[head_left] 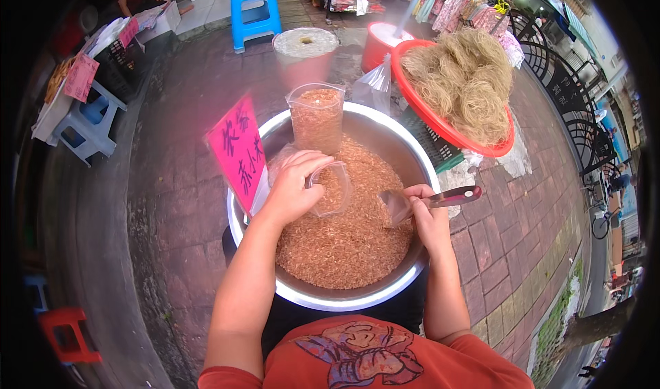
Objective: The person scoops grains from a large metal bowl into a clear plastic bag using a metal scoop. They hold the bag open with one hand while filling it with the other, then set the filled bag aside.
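Observation:
A wide metal basin (pixel 350 300) before me holds a heap of reddish-brown grain (pixel 345 250). My left hand (pixel 301 183) grips the rim of a clear plastic bag (pixel 331 195), whose round mouth gapes over the grain. With its fingers around the lower handle, my right hand (pixel 427 214) holds a scoop (pixel 456 196); its blade rests at the grain on the basin's right side. Behind my left hand a clear bag filled with grain (pixel 317 123) stands upright in the basin. A pink handwritten sign (pixel 238 154) leans at the basin's left edge.
Beyond the basin stand a pink-and-white bucket (pixel 306 54), a blue plastic stool (pixel 254 12) and a red bucket (pixel 379 49). At the right, a red tray (pixel 502 150) of thin dried noodles (pixel 464 90) tilts above a dark crate (pixel 425 136). A grey stool (pixel 93 123) stands at left.

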### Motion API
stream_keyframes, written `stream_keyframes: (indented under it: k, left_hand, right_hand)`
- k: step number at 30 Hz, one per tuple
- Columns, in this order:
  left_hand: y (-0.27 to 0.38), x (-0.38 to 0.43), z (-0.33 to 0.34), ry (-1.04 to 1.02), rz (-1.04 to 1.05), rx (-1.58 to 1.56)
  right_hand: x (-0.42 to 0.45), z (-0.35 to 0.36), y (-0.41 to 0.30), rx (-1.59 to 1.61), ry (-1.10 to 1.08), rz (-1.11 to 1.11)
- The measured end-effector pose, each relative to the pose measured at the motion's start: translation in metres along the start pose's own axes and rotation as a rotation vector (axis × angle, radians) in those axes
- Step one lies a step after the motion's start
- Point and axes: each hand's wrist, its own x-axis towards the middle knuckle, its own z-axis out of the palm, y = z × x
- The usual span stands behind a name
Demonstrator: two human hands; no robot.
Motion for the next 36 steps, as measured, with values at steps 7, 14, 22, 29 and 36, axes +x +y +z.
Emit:
stream_keyframes:
  k: [7, 14, 22, 29, 36]
  left_hand:
    - [-0.002, -0.001, 0.003, 0.019, 0.021, 0.070]
    - [0.001, -0.002, 0.001, 0.004, 0.060, 0.092]
    - [-0.002, -0.002, -0.005, -0.047, 0.028, 0.058]
    - [0.000, -0.002, -0.003, -0.049, 0.022, 0.076]
    - [-0.001, -0.004, -0.002, -0.035, 0.044, 0.095]
  right_hand:
    - [0.011, 0.038, -0.049, 0.109, -0.060, -0.039]
    - [0.009, 0.051, -0.038, -0.110, 0.047, -0.298]
    - [-0.004, 0.008, -0.006, -0.274, -0.134, 0.007]
    - [-0.003, 0.023, -0.037, 0.064, -0.083, 0.028]
    - [0.001, 0.050, -0.042, -0.315, -0.015, -0.222]
